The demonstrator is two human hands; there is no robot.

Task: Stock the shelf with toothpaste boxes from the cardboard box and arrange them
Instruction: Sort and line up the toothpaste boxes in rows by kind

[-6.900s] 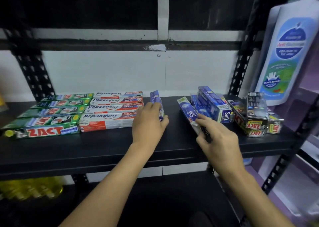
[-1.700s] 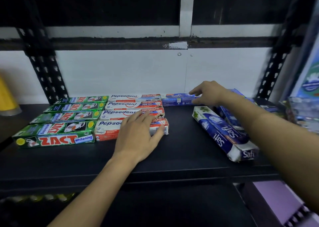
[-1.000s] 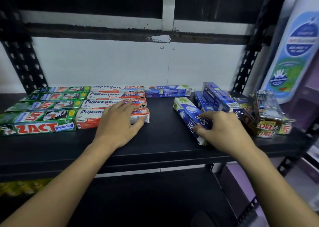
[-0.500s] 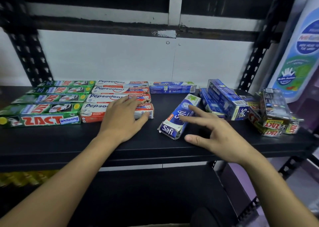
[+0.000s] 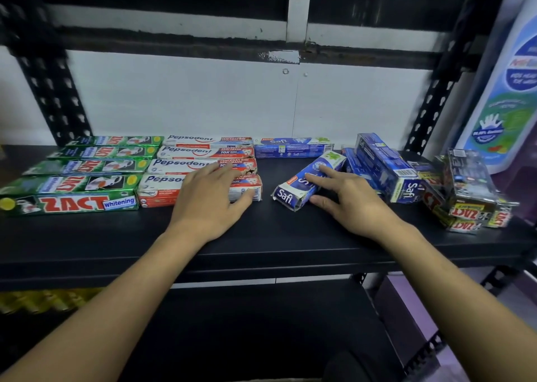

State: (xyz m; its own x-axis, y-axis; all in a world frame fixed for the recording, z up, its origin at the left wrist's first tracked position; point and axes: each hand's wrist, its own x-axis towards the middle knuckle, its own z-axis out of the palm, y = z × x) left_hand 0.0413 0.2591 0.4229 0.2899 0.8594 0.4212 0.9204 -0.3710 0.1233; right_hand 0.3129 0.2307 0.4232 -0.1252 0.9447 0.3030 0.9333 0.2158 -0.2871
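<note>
One black shelf carries everything, and places below are given from the loose Safi box, a blue and white carton lying at a slant in the middle of the shelf, its dented near end pointing at the front edge. Left of it lie four red and white Pepsodent boxes in a neat row, and further left five green Zact boxes; behind it a second Safi box lies crosswise against the back wall; right of it sits a heap of blue Safi cartons, then a heap of dark Zact boxes. The left hand rests flat on the front Pepsodent box, fingers loosely spread and holding nothing. The right hand has its fingers spread wide, forefinger on top of the loose Safi box and thumb against its near right side. Half a second ago that hand hovered just clear of the box; the box itself has barely shifted.
</note>
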